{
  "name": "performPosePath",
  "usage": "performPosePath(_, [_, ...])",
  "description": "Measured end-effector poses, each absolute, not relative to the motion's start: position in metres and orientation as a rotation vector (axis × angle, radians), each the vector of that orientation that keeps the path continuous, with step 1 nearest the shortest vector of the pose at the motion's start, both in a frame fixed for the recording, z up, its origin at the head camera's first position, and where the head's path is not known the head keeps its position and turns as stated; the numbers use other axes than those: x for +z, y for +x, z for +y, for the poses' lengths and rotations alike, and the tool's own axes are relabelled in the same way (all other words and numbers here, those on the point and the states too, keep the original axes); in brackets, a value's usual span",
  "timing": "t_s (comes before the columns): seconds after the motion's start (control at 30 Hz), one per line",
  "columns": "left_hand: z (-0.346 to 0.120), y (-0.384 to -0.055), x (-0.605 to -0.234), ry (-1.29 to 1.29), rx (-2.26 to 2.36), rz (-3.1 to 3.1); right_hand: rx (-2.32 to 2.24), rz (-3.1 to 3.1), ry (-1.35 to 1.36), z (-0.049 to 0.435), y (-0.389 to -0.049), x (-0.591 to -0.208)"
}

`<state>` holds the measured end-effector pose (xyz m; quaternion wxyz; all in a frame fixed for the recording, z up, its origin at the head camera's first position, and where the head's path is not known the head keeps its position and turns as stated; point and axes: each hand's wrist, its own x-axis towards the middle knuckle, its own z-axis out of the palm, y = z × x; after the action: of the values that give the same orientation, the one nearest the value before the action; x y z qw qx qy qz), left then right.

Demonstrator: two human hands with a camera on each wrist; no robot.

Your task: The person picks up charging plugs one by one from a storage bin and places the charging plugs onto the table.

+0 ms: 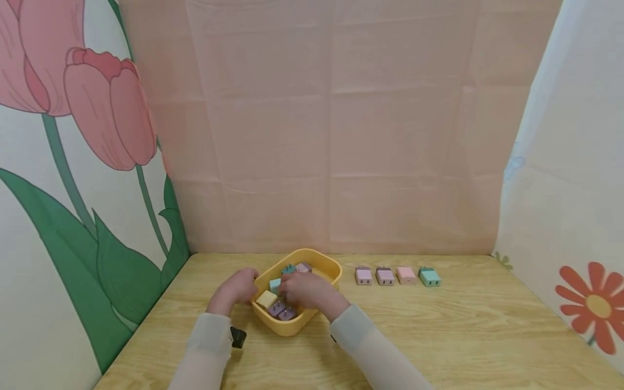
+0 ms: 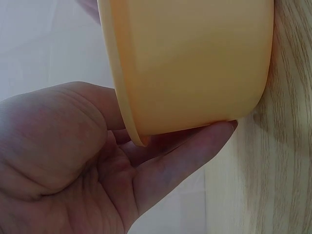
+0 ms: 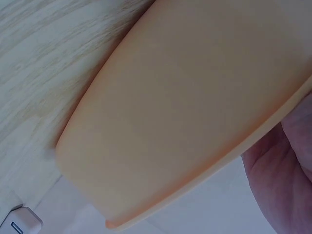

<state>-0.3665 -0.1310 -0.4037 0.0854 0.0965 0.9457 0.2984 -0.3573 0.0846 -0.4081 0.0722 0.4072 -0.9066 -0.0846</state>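
Note:
A yellow plastic bin (image 1: 324, 266) stands on the table, holding several plug-in charger blocks. Among them are a cream block (image 1: 266, 299), a light teal block (image 1: 275, 285), a dark teal block (image 1: 288, 269) and purple blocks (image 1: 277, 308) with prongs up. My left hand (image 1: 237, 290) grips the bin's left rim, thumb over the edge and fingers along the outer wall (image 2: 195, 73). Over the near rim reaches my right hand (image 1: 309, 292), its fingers down among the blocks. Its fingertips are hidden, so I cannot tell whether they pinch a block.
Right of the bin, a row of chargers lies on the wooden table (image 1: 463, 325): a lilac one (image 1: 363, 276), another lilac one with a darker back (image 1: 385, 277), a pink one (image 1: 406, 275) and a green one (image 1: 430, 277). A pink sheet (image 1: 331, 135) hangs behind the table.

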Motion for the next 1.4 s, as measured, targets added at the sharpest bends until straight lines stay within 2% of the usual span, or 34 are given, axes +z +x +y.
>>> performPosePath(0.47, [-0.131,-0.365,-0.404,0.298,0.885,2.824,-0.106,-2.834,1.181,0.091,-0.353,-0.394])
performPosePath(0.97, [-0.130,-0.362,-0.402,0.298,0.894,2.831,0.278,-2.946,1.123,0.107,-0.352,-0.376])
performPosePath(1.4, [-0.131,-0.363,-0.403,0.329,0.892,2.851,0.276,-2.862,1.135,0.116,-0.355,-0.374])
